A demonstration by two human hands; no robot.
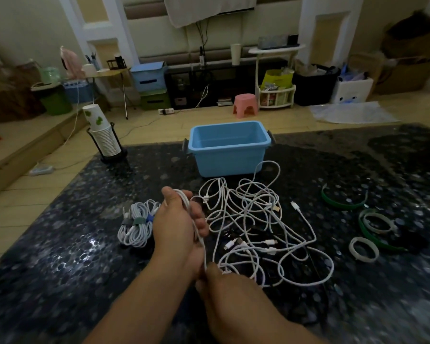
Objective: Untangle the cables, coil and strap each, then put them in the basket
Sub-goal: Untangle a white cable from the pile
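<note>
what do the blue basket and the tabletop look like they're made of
Blue basket: likely moulded plastic, with smooth, even-coloured, slightly glossy walls and a rolled rim. Tabletop: looks like polished dark stone or a stone-look surface, speckled and reflecting light; which one can't be told.

dark speckled table [60, 256] | far middle: blue basket [230, 148] | far left: cup stack in black holder [104, 137] | left of centre: strapped white coils [137, 225] | centre: tangled white cables [256, 227] | right: green and white straps [369, 225], well apart from tangle
</note>
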